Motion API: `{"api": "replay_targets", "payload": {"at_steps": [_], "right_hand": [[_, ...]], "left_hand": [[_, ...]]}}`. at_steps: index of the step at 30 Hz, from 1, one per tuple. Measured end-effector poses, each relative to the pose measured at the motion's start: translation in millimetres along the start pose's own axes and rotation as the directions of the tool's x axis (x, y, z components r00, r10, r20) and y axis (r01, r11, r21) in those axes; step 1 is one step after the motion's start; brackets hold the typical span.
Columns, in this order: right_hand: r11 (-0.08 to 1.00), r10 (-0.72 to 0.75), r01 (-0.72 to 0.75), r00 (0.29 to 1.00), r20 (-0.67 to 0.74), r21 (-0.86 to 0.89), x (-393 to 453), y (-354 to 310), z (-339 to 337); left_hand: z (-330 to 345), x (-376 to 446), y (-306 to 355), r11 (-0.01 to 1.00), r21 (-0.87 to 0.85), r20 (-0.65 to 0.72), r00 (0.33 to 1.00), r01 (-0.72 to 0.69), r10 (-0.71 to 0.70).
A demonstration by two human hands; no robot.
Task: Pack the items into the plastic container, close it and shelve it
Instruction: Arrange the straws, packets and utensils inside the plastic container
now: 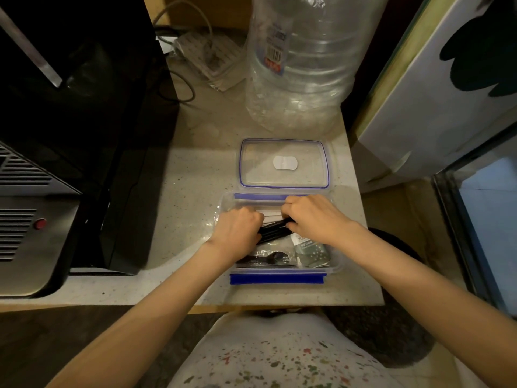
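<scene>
A clear plastic container point(334, 268) with blue clips stands open at the counter's front edge. Its clear lid point(284, 163), edged in blue, lies flat just behind it. Both hands are inside the container. My left hand point(237, 229) and my right hand point(313, 217) each grip an end of a bundle of black sticks point(272, 232) held across the box. Below them lie a wrapped black plastic spoon point(267, 257) and a green-and-white sachet point(310, 252). White paper shows under the hands.
A big clear water bottle point(302, 65) stands behind the lid. A black appliance point(70, 135) fills the left side of the counter. A power strip with cables point(207, 54) lies at the back. A white panel point(436, 107) leans on the right.
</scene>
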State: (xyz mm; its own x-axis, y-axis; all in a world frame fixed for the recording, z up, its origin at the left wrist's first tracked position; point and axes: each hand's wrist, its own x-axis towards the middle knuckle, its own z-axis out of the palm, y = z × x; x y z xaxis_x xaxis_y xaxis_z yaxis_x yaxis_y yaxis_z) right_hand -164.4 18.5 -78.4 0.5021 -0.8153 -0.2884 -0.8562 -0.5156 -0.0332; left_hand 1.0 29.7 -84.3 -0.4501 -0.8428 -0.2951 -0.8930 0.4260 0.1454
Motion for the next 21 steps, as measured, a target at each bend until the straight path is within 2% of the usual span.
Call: {"api": "replay_targets", "payload": {"at_steps": [7,12,14,18,21], "right_hand": [[0.986,-0.015,0.015,1.0,0.0,0.167,-7.7,4.8,-2.6],[0.952,0.028,-0.046,0.998,0.064,0.301,-6.3,9.1,-4.6],[0.938,0.045,-0.056,0.998,0.041,0.342,-3.8,9.2,-6.8],[0.969,0.046,-0.036,0.998,-0.034,0.245,2.1,1.9,-6.5],[0.993,-0.007,0.016,0.997,-0.078,0.119,7.2,-8.1,-1.5]], "left_hand": [[0.7,-6.1,1.2,0.997,0.067,-0.041,0.998,-0.044,0.046],[3.6,-9.8,0.2,0.994,0.097,-0.026,0.998,-0.048,0.051],[4.8,-9.7,-1.2,0.994,0.093,-0.023,0.998,-0.062,0.065],[7.8,-9.3,-2.7,0.99,0.094,0.0,0.994,-0.107,0.107],[11.0,-10.8,-1.0,0.99,0.103,0.003,0.996,-0.092,0.092]]}}
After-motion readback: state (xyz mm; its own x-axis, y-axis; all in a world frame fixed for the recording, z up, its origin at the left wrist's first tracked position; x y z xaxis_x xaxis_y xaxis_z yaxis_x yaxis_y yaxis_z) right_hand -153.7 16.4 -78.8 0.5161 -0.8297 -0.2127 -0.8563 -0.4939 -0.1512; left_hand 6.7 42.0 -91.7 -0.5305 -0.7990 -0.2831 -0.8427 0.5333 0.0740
